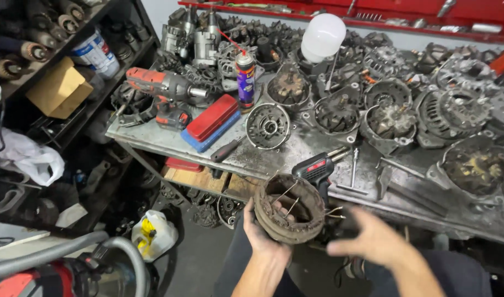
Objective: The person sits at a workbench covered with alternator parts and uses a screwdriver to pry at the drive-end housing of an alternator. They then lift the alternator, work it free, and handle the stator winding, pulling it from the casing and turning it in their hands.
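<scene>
My left hand [261, 234] grips a round, rusty ring-shaped stator [289, 208] with copper wire ends sticking out, held below the bench's front edge. My right hand [373, 239] is blurred just right of the ring, fingers spread, holding nothing. A black and red soldering gun [317, 171] lies at the bench edge directly behind the ring.
The metal workbench [153, 140] carries a red impact driver [166, 88], a red and blue case [212, 121], a spray can [244, 77], a round alternator cover [268, 126], a white bulb [322, 36] and several dismantled alternators [389, 118]. Shelves stand left, a white jug [153, 234] on the floor.
</scene>
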